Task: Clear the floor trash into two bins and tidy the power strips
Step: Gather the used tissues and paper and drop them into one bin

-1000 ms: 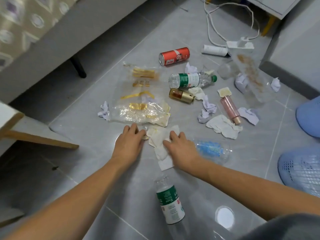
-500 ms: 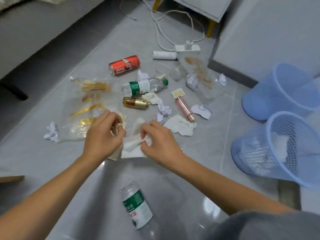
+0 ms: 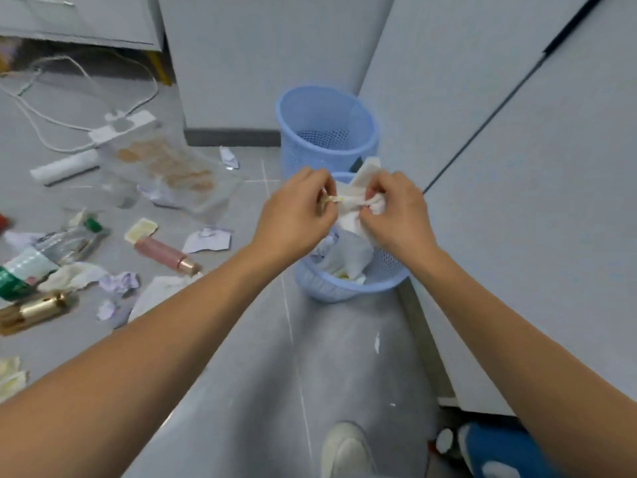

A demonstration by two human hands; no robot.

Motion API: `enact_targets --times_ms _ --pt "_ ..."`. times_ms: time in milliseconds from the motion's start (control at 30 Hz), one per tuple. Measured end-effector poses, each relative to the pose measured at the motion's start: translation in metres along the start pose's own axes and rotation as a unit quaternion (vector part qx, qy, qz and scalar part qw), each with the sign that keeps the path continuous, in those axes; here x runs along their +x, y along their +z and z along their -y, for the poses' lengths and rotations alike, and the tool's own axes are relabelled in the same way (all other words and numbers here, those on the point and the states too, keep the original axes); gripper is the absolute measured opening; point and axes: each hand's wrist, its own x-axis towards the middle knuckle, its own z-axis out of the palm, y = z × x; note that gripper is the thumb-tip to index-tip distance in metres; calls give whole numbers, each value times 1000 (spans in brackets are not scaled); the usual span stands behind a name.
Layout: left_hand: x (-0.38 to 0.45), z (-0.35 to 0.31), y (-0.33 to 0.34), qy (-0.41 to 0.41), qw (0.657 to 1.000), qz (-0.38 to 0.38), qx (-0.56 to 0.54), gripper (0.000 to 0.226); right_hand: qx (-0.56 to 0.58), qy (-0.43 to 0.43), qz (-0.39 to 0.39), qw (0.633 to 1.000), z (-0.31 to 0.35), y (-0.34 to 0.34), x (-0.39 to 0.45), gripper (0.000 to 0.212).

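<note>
Two blue bins on grey tiled floor

We see even, soft indoor light with a cool grey cast and faint shadows. The glossy floor carries pale reflections near us. Wide-angle bending curves the wall lines at the right. Motion blur smears the litter at the far left edge.

Glossy grey floor tiles are reflecting light at lower centre. Perforated blue plastic bins are looking matt. Crumpled white paper is looking soft; the gold bottle at left is shining metallic.
</note>
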Motion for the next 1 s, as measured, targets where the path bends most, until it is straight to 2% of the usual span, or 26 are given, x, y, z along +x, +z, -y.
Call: enact_targets --times_ms 67,133,167,300,367,533,700,767,867,1000 --pt "23 -11 27 -34 997 67 35 28 -49 48 92 993 -28 -5 7 24" --pt "35 -10 40 -55 992 96 66 41 -69 92 164 980 -48 -6 8 33" --pt "37 -7 42 -56 992 87 74 41 -62 96 156 981 -53 -5 8 32" --pt "22 20 15 -78 993 31 78 27 43 39 33 998 -26 9 12 23" --pt "-3 40 -11 -126 989 5 80 21 108 -2 48 993 13 24 14 19" --pt "-100 119 -75 -292 949 -38 112 9 155 -117 201 960 111 91 2 20" --pt "-210 197 -115 -401 903 -52 146 12 75 -202 365 906 162 195 -26 34" --pt "-241 220 -123 -434 886 -59 153 16 16 -246 405 880 167 232 -32 42" --pt "-263 244 -126 -443 880 -49 164 29 -36 -292 420 858 170 272 -38 54" --pt "-242 265 -116 -360 914 -2 187 47 -113 -362 427 821 173 308 -45 65"
